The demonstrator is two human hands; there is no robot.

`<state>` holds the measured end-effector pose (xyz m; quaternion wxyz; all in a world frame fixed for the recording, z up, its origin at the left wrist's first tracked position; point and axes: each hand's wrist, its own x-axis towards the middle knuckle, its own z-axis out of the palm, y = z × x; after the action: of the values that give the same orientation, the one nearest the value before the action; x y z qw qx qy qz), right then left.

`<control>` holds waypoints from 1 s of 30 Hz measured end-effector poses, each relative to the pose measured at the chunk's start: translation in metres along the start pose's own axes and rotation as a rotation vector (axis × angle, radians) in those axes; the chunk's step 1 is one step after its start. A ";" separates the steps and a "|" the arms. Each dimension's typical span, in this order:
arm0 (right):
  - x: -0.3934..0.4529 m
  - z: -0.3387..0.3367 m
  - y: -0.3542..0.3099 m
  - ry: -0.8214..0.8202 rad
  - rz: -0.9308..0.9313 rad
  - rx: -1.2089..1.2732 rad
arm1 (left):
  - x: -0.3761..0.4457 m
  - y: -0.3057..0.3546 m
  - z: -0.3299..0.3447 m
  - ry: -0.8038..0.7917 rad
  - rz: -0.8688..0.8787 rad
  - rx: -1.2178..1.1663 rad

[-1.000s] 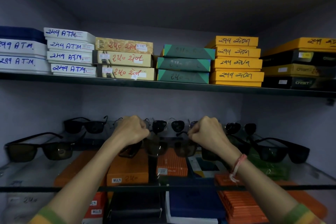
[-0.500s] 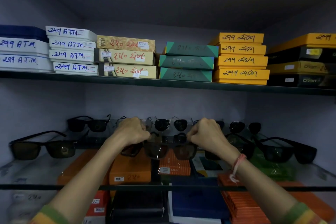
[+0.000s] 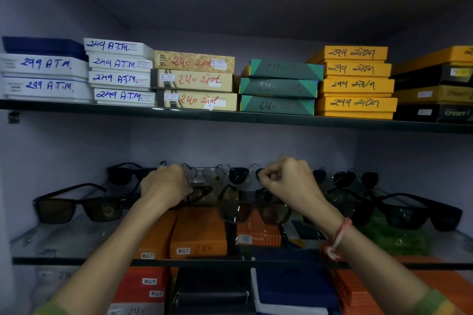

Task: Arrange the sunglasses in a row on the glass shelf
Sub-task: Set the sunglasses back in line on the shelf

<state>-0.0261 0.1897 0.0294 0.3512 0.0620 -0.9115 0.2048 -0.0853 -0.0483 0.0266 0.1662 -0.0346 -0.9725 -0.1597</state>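
Observation:
On the glass shelf stand several sunglasses in a back row and a front row. A brown-lensed pair sits front and centre between my hands. My right hand is curled shut above its right end, and the grip on the temple arm is partly hidden. My left hand is closed at the left, its fingers on a dark-framed pair just behind. Aviators stand at the back. Black pairs rest at the far left and far right.
The upper shelf carries stacks of labelled boxes, white, gold, green and yellow. Under the glass lie orange boxes and blue cases. Side walls close in left and right; the shelf's front edge runs across below my wrists.
My left hand has slid left off the brown-lensed pair onto the dark pair beside it. My right hand rose slightly. The brown-lensed pair has stayed near the centre.

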 end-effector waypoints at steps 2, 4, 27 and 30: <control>0.000 0.004 -0.013 0.017 -0.035 0.025 | -0.002 -0.012 -0.006 0.064 0.023 -0.073; 0.002 0.009 -0.026 0.025 -0.069 0.058 | -0.006 -0.021 -0.016 0.073 0.098 -0.141; 0.021 0.041 -0.095 0.001 -0.023 0.071 | -0.012 -0.049 -0.054 0.152 -0.009 -0.153; 0.022 0.046 -0.089 -0.040 0.016 0.036 | -0.008 -0.052 -0.053 0.148 -0.061 -0.158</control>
<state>-0.0476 0.0902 0.0425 0.3301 0.0650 -0.9149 0.2229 -0.0675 -0.1146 0.0554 0.2294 -0.0059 -0.9425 -0.2430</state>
